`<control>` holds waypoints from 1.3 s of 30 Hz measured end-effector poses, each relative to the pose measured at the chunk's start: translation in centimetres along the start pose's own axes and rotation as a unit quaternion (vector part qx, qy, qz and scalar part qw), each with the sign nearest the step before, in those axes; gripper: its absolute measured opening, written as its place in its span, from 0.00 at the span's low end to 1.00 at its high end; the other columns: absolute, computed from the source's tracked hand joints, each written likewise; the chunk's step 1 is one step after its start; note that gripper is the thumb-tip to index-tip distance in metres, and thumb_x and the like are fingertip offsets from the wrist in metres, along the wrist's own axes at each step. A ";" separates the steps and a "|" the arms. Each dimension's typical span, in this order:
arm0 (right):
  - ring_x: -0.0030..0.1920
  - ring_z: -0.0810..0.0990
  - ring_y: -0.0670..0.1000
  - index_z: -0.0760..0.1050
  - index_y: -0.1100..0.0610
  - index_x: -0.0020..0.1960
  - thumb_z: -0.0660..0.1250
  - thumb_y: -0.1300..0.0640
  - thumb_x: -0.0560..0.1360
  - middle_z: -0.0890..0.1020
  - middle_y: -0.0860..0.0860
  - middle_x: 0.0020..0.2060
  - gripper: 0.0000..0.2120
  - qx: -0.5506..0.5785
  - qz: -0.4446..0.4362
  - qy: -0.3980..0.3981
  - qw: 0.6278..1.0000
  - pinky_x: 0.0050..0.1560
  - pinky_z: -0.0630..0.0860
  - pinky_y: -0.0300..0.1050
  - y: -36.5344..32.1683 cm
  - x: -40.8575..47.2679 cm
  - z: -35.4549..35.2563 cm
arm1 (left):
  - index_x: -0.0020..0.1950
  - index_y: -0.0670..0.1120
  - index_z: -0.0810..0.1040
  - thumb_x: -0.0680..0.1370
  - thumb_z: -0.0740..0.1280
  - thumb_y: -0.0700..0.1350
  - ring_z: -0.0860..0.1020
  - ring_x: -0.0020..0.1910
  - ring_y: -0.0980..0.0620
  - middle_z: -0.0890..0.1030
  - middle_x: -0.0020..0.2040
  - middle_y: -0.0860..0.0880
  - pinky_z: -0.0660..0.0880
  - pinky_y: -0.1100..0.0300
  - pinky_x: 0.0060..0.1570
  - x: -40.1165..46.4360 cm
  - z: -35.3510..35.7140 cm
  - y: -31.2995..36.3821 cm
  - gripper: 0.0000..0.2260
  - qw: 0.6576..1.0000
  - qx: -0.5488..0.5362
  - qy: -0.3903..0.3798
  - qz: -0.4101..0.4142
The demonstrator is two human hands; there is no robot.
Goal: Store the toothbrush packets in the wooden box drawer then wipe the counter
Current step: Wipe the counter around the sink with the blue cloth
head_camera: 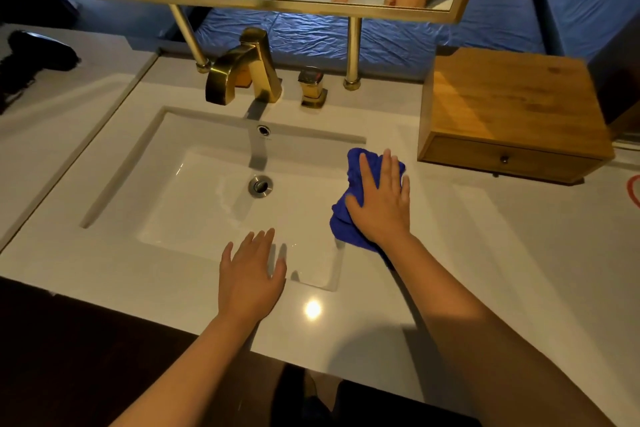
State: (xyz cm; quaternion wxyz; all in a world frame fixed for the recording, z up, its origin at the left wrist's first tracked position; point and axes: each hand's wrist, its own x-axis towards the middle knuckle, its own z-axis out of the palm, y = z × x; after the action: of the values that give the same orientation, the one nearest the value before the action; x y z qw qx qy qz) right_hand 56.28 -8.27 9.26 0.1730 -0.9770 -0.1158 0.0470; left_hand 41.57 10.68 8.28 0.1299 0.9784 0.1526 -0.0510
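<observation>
Wiping tabletop now: right hand pressing flat, spread on blue cloth; left hand hovering open. Probably worth keeping pressure even, overlapping strokes.

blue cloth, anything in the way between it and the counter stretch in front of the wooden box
Nothing visible. The right hand presses flat on the blue cloth at the sink's right edge, and the counter from there toward the wooden box is bare. The box's drawer is shut. The left hand rests open at the sink's front rim.

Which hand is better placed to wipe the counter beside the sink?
Right. The right hand already presses the blue cloth flat on the counter; the left hand is empty.
</observation>
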 end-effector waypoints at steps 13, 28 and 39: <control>0.76 0.44 0.60 0.45 0.52 0.76 0.39 0.42 0.70 0.47 0.61 0.76 0.36 -0.025 -0.072 -0.067 0.995 0.74 0.43 0.54 -0.2 -6.3 1.1 | 0.74 0.49 0.62 0.74 0.40 0.61 0.62 0.74 0.51 0.68 0.73 0.49 0.49 0.50 0.74 0.1 0.2 -0.2 0.32 1.000 -0.005 0.008 0.012; 0.67 0.72 0.54 0.64 0.53 0.70 0.54 0.51 0.74 0.73 0.57 0.68 0.25 0.016 -0.075 -0.038 0.996 0.64 0.64 0.44 -3.8 -20.8 2.5 | 0.75 0.48 0.60 0.76 0.46 0.56 0.61 0.75 0.49 0.66 0.74 0.47 0.49 0.49 0.74 0.1 0.3 -0.5 0.28 0.999 -0.033 0.002 0.022; 0.55 0.74 0.53 0.75 0.50 0.58 0.59 0.53 0.70 0.78 0.53 0.54 0.17 0.166 -0.161 -0.075 0.970 0.57 0.72 0.45 -6.0 -24.6 1.1 | 0.76 0.49 0.57 0.79 0.53 0.53 0.54 0.77 0.48 0.60 0.77 0.46 0.52 0.46 0.75 -1.0 -1.3 -1.1 0.25 0.988 -0.134 -0.002 0.075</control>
State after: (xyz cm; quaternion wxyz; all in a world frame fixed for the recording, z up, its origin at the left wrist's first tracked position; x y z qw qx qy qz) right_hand 31.06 -8.43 11.61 0.3290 -0.8966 -0.2752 0.1100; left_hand 40.37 11.82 9.44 0.2638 0.9607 0.0836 -0.0218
